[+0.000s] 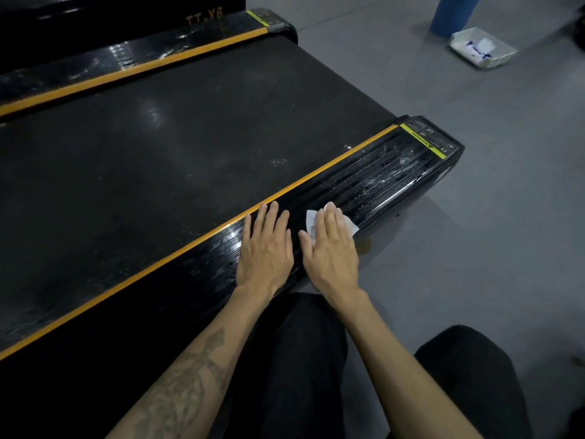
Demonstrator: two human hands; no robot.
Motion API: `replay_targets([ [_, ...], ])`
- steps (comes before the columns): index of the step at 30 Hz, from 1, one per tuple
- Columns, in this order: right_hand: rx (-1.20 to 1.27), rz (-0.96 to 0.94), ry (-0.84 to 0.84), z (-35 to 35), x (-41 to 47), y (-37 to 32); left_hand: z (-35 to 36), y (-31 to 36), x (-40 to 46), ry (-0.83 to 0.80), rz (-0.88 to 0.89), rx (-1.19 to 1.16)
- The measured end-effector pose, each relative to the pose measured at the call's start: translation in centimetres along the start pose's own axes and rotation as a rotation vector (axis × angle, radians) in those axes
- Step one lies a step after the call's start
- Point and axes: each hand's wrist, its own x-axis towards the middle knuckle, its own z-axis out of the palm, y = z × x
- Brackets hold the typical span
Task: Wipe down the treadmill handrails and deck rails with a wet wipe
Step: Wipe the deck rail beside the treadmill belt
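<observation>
The near deck rail [373, 182] of the treadmill is black and ribbed, with an orange stripe along its inner edge. It runs from lower left to upper right, and wet streaks show near its end cap. My right hand [330, 250] lies flat with straight fingers and presses a white wet wipe [311, 221] onto this rail. My left hand [266, 248] rests flat on the same rail just to its left, fingers straight, holding nothing. The far deck rail [133, 63] runs along the belt's other side, also streaked.
The black running belt [152, 153] lies between the two rails. A white pack of wipes [482, 47] sits on the grey floor at upper right, beside a person's blue trouser leg [452, 14]. My knees in black trousers [468, 375] are below.
</observation>
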Motion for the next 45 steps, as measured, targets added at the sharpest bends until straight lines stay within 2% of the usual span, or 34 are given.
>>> replay_targets([
  [4, -0.054, -0.091, -0.023, -0.9, 2.0, 1.7, 0.1, 0.0, 0.0, 0.010, 0.000, -0.016],
  [9, -0.068, -0.006, 0.059, 0.0, -0.3, 1.6, 0.1, 0.1, 0.1, 0.015, 0.000, -0.001],
  [16, -0.097, -0.098, 0.013, -0.7, 1.8, 3.0, -0.1, 0.3, 0.2, 0.005, 0.032, -0.043],
  [21, -0.012, 0.025, 0.066, 0.3, -1.1, 1.8, 0.1, 0.4, 0.4, -0.007, 0.053, -0.030],
  [27, -0.059, -0.068, 0.042, -0.6, 0.9, 3.1, 0.1, 0.5, 0.4, 0.008, 0.044, -0.031],
  [32, 0.118, -0.025, 0.092, 0.6, -1.2, 3.1, 0.1, 0.7, 0.6, 0.001, 0.057, -0.026],
  [36, 0.066, -0.118, 0.039, 0.0, 0.7, 4.2, 0.1, 0.9, 0.9, -0.003, 0.069, -0.042],
  [41, 0.082, -0.014, 0.128, -0.1, -0.2, 4.9, 0.1, 1.2, 1.0, 0.020, 0.041, -0.051],
  [45, 0.091, -0.070, 0.105, 1.0, -1.3, 3.8, 0.1, 1.4, 1.2, 0.034, 0.025, -0.040],
])
